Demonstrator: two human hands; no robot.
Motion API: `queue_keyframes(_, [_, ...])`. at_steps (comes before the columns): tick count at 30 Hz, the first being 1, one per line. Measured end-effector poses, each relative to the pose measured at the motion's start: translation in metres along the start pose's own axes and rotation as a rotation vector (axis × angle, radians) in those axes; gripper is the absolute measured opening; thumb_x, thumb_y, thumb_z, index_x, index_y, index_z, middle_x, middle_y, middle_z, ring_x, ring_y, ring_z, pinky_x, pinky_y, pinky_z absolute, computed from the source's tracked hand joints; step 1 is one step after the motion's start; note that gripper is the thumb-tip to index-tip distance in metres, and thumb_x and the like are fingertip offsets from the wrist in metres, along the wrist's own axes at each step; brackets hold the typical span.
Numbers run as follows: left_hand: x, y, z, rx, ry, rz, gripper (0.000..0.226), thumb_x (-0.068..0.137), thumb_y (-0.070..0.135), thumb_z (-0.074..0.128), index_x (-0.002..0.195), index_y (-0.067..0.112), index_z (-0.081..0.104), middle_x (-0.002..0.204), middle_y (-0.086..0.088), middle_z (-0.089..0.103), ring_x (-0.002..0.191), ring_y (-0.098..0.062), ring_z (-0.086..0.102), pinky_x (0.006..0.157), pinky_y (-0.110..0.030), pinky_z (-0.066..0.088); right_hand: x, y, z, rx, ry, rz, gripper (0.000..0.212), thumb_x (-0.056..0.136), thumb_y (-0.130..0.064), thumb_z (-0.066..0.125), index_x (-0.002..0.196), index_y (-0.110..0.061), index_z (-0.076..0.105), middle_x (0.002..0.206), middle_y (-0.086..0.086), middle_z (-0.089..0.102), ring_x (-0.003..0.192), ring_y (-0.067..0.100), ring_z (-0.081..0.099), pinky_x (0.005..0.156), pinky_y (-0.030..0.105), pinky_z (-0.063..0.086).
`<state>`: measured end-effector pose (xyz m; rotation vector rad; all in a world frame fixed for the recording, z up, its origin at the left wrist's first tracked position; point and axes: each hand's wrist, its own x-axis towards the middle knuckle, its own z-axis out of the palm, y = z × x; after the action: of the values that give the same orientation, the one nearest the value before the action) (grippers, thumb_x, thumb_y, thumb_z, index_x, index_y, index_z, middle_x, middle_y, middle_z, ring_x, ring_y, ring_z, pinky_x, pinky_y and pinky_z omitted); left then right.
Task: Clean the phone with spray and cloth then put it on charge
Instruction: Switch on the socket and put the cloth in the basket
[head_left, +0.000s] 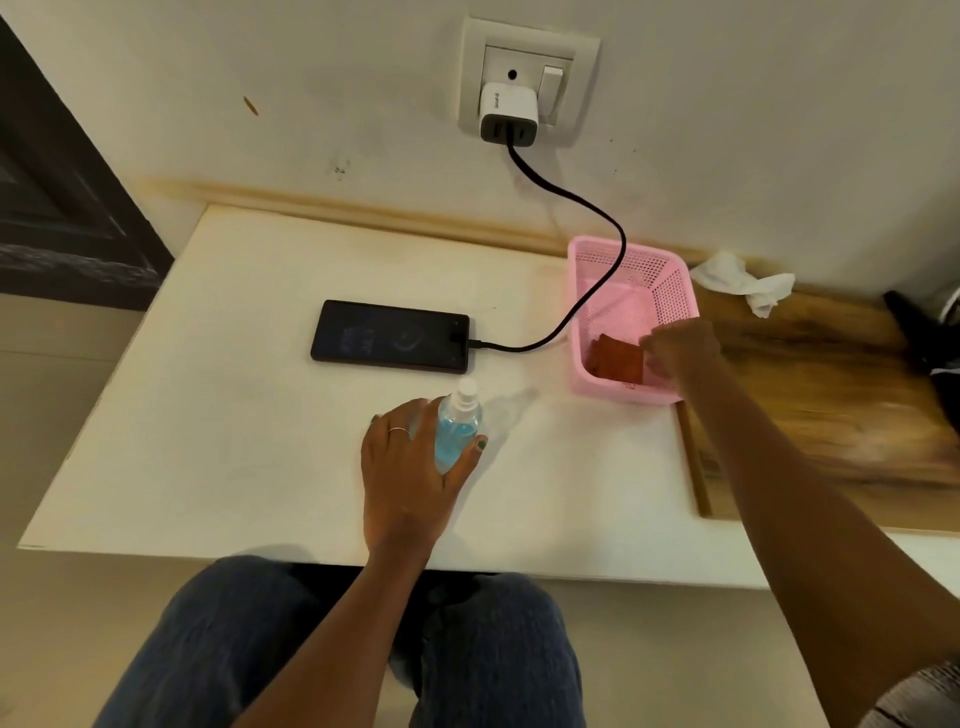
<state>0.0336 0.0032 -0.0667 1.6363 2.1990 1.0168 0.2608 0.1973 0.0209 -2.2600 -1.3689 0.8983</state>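
My left hand grips the blue spray bottle; my right hand pinches the red cloth in the pink basket. Tidying step; next, release both.

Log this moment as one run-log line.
phone: flat on table, cable plugged in | left hand: grips spray bottle | right hand: in pink basket, at red cloth, blurred

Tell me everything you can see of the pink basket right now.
The pink basket is a rectangular tray of what looks like plastic, with perforated mesh walls and an open top. It sits upright on the white table, near the wall, right of the phone. A red cloth lies inside, with the right hand reaching in at it. The black charging cable passes in front of it.
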Motion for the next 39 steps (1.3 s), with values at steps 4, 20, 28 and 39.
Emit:
queue_keyframes(4, [-0.001,0.003,-0.002,0.007,0.012,0.003,0.056,0.085,0.064,0.044,0.119,0.021,0.046,0.111,-0.007,0.063,0.101,-0.025,0.059,0.089,-0.045,0.051,-0.039,-0.01,0.0,-0.008,0.318,-0.333,0.028,0.09,-0.006,0.051,0.116,-0.005,0.063,0.121,0.012,0.063,0.107,0.023,0.06,0.089,0.032,0.049])
queue_keyframes(20, [0.0,0.005,-0.008,0.128,-0.074,-0.028,0.065,0.085,0.056,0.034,0.123,0.008,0.057,0.118,-0.014,0.064,0.111,-0.033,0.058,0.102,-0.052,0.042,-0.194,0.012,0.116,0.186,-0.246,-0.457,0.052,0.082,-0.036,0.067,0.127,-0.021,0.047,0.128,-0.003,0.055,0.111,0.012,0.055,0.095,0.025,0.048])
queue_keyframes(28, [0.001,0.005,-0.005,0.185,-0.121,-0.009,0.083,0.081,0.076,0.026,0.135,0.017,0.049,0.137,-0.01,0.055,0.128,-0.032,0.047,0.113,-0.055,0.017,-0.186,0.014,0.095,0.358,-0.142,-0.404,0.049,0.082,-0.026,0.069,0.127,-0.021,0.049,0.13,-0.004,0.056,0.103,0.001,0.055,0.077,0.003,0.045])
queue_keyframes(39, [-0.001,0.007,-0.004,0.233,-0.149,-0.044,0.07,0.084,0.065,0.031,0.134,0.02,0.051,0.142,-0.004,0.051,0.136,-0.025,0.04,0.112,-0.055,0.018,-0.081,-0.017,0.013,0.412,0.392,-0.439,0.047,0.078,-0.026,0.074,0.117,-0.007,0.055,0.108,0.002,0.065,0.094,0.013,0.063,0.076,0.021,0.052])
